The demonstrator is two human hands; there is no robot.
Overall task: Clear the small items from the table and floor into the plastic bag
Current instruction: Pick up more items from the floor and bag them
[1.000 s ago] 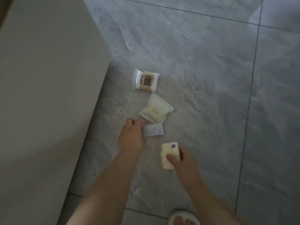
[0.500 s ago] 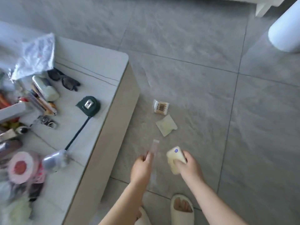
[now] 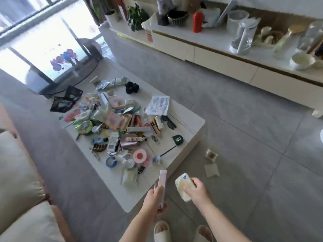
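Cluttered low white table [image 3: 195,126]; two small packets [image 3: 211,155] on the floor [image 3: 244,119].

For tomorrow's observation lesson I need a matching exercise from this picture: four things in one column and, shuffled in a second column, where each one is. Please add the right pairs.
Column one
1. pale sachet
2. cream packet with blue dot
3. cotton swab pack
4. red bottle

Column two
A. on the long cabinet by the wall
B. in the grip of the right hand
C. lying on the floor beside the low table
D. in the grip of the left hand

Pairs: 1-D, 2-B, 3-C, 4-A
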